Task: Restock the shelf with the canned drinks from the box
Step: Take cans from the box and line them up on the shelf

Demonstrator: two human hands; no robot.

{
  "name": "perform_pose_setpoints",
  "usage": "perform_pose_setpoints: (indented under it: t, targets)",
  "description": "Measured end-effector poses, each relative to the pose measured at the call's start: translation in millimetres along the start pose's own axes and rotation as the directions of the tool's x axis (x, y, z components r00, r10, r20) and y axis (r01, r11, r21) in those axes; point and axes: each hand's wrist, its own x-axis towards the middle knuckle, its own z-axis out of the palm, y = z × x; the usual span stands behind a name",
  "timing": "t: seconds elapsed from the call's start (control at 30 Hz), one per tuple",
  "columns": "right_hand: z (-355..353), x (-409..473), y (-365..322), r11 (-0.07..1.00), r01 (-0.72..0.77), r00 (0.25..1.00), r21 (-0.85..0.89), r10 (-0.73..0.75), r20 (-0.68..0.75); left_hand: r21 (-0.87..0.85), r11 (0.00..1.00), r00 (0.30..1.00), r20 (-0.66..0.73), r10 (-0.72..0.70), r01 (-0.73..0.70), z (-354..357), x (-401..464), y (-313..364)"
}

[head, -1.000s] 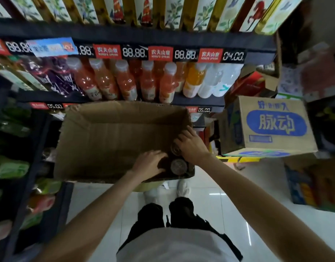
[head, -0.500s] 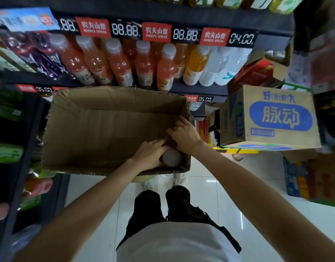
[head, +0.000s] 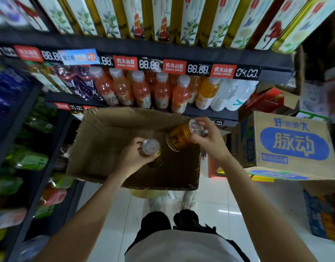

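Orange bottles (head: 142, 89) crowd the shelf (head: 210, 113) (front row full).

The 2 short round metal cans, one gripped in the left hand (head: 131, 159) and one (head: 179, 136) in the right hand (head: 210, 141), are golden-orange with silver tops. The open corrugated cardboard box (head: 110, 140) is plain brown. The closed cardboard carton (head: 293, 144) beside it carries a blue oval with pale characters. Plastic bottles (head: 142, 89) on the dark shelf hold orange-pink drink under white caps.

Both arms reach forward, left hand (head: 131, 157) and right hand (head: 210, 138) each curled in a grip
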Motion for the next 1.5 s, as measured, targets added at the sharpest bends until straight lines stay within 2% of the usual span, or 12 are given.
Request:
perform_pose_setpoints:
  t: [0.07,0.13,0.3,0.43,0.57,0.7,0.9,1.03,1.13,1.27,1.5]
  targets:
    - [-14.8,-7.1,-18.8,0.964,-0.029,0.999,0.264,0.017,0.048,-0.294,0.955,0.994,-0.093,-0.061,0.031,-12.6,-3.7,24.5]
    - [-28.1,-10.8,-35.5,0.925,-0.02,0.998,0.378,-0.001,0.055,-0.455,0.89,0.987,-0.158,-0.033,-0.043,-28.6,-9.8,55.6]
    - [-60.7,-12.1,-83.7,0.869,0.04,0.999,0.492,-0.049,0.004,-0.489,0.826,0.953,-0.248,0.175,-0.279,-70.2,-26.8,142.4]
    - [-100.6,-14.9,-130.8,0.854,0.184,0.981,0.487,-0.187,-0.043,-0.461,0.759,0.887,-0.276,0.371,-0.461,-100.1,-38.0,220.3]
    - [-148.7,-24.9,-184.8,0.833,0.381,0.923,0.402,-0.365,-0.12,-0.335,0.677,0.754,-0.336,0.565,-0.656,-123.3,-51.8,294.3]
    - [-196.2,-30.0,-231.9,0.747,0.548,0.836,0.377,-0.511,-0.201,-0.281,0.554,0.621,-0.33,0.711,-0.784,-133.6,-65.6,365.1]
    - [-252.2,-21.7,-283.8,0.672,0.667,0.743,0.322,-0.564,-0.361,-0.221,0.439,0.491,-0.398,0.775,-0.871,-136.1,-60.8,457.1]
    - [-289.4,-5.1,-297.8,0.673,0.689,0.705,0.269,-0.536,-0.465,-0.156,0.426,0.452,-0.372,0.81,-0.891,-124.6,-44.5,505.4]
    - [-314.3,8.0,-301.7,0.679,0.691,0.696,0.248,-0.532,-0.483,-0.051,0.451,0.441,-0.338,0.832,-0.891,-108.9,-27.5,532.1]
    - [-341.8,26.4,-302.2,0.708,0.677,0.697,0.2,-0.53,-0.482,0.089,0.507,0.464,-0.292,0.836,-0.857,-85.0,-2.3,558.3]
    - [-372.1,60.0,-296.8,0.751,0.638,0.722,0.17,-0.507,-0.472,0.152,0.518,0.497,-0.155,0.854,-0.842,-60.5,18.1,579.5]
